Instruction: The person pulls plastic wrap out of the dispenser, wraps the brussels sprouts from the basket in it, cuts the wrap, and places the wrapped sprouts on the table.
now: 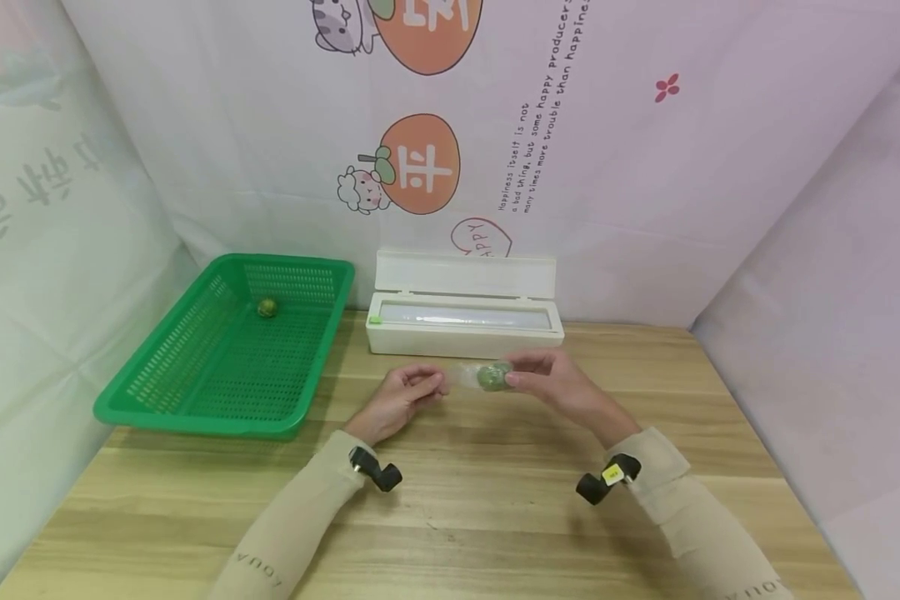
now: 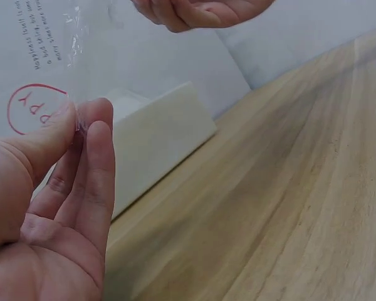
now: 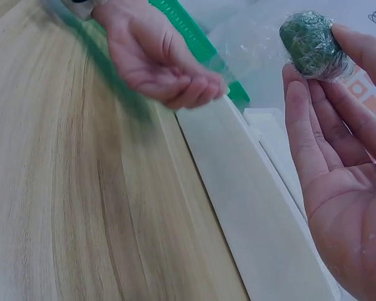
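Note:
A small green round item [image 1: 492,377], wrapped in clear cling film, is held above the table, in front of the white box. My right hand [image 1: 551,383] pinches it between thumb and fingertips; the right wrist view shows the wrinkled film around the green item [image 3: 310,45]. From it a twist of clear film [image 1: 462,375] stretches left toward my left hand [image 1: 408,396]. In the left wrist view, the thumb and fingertips of the left hand [image 2: 62,188] pinch the end of this film strand [image 2: 77,56]. The item's exact kind is hard to tell under the film.
A white cling film dispenser [image 1: 465,342] stands at the back with its lid [image 1: 465,275] raised. To the left is a green plastic basket [image 1: 300,408] with one small yellowish-green round item [image 1: 267,307] inside. Printed cloth walls enclose the wooden table [image 1: 480,533].

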`<state>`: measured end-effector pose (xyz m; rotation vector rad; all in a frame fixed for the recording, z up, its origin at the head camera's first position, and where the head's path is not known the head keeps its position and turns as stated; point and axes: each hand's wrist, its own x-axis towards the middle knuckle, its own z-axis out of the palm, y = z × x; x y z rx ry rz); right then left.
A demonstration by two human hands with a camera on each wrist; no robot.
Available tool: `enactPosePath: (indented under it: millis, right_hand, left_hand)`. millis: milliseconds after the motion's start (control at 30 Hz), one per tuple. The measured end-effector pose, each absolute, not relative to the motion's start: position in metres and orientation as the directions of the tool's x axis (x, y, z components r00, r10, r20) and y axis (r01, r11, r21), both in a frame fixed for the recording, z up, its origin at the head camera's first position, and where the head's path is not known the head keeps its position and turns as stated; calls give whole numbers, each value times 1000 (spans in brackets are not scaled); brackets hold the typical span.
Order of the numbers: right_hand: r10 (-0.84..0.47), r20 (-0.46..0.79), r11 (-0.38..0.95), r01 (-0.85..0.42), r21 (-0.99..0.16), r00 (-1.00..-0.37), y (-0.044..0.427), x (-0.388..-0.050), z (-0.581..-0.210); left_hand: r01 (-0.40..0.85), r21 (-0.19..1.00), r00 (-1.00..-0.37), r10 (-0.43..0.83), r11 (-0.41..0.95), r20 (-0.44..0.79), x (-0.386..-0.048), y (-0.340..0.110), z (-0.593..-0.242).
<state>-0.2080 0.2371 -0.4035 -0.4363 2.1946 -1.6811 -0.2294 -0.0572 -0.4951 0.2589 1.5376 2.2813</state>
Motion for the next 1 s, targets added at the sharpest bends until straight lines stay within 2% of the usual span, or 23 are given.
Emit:
enactPosePath:
  millis: [200, 400, 700, 867, 933, 1000]
  right_hand:
    - [-449, -57, 258, -68, -964, -892, 232, -208, -402]
    - [-486, -20, 200, -89, -976, -874, 226, -208, -402]
    - [-540, 7, 171, -118, -978, -841, 221, -208, -409]
    - [-460, -47, 239, -72, -968, -887, 231, -209, -408]
    - [-412, -69, 278, -53, -959, -908, 238, -210, -406]
    - [-389, -70, 298, -54, -953, -918, 244, -211, -405]
  left_hand:
    - [-224, 921, -906, 417, -319, -76, -234, -38, -499]
    - [-221, 927, -894, 443, -302, -69, -241, -23, -502]
    - [-199, 957, -861, 504, -211, -68, -242, -6, -500]
    - [-244, 932, -839, 541, -266, -65, -247, -22, -499]
    - [-227, 929, -856, 514, -294, -47, -248, -33, -496]
    - [-155, 940, -902, 431, -305, -9, -248, -44, -488]
